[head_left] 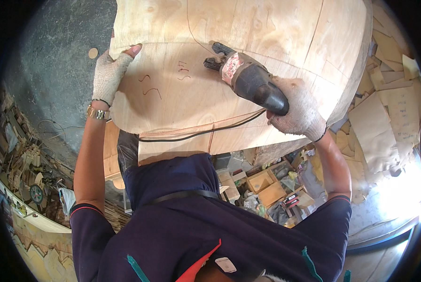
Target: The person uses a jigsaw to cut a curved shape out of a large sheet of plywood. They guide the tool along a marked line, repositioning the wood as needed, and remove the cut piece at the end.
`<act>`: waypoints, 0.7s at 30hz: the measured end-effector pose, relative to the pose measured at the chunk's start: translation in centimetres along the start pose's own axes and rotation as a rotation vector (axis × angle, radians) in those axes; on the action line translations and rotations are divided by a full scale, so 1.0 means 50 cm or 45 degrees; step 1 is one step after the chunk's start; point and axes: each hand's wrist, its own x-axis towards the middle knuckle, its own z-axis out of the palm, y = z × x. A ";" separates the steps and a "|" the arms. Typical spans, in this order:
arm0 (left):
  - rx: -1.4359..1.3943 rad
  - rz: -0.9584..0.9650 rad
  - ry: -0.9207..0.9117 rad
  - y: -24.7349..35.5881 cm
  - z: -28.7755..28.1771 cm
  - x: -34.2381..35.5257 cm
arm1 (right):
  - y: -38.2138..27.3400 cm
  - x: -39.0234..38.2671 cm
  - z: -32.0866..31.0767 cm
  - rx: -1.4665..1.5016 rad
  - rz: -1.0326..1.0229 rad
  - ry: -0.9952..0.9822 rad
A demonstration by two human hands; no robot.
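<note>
- Currently, L hand [113, 75] lays thumb on plywood [241, 37] edge; other fingers hidden, can't tell
- R hand [299, 107] wraps fingers round pwr tool [253, 81]
- Best: base flat, cord [229, 127] kept behind

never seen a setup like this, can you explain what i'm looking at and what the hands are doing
There's no robot here: it's one person working with two gloved hands. The only picture comes from a wide fisheye camera worn on the head and looking down, so straight edges bend near the rim.

The right hand grips a dark power tool, positioned over a large wooden sheet. The left hand is at the sheet's left edge, thumb on top; its other fingers are hidden. A watch is on that wrist.

On the sheet are drawn lines, reddish marks and a black cord. Wood scraps lie off to the right.
</note>
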 end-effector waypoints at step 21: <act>-0.055 0.022 0.010 -0.005 0.003 0.005 | -0.013 0.010 0.024 0.056 -0.042 0.149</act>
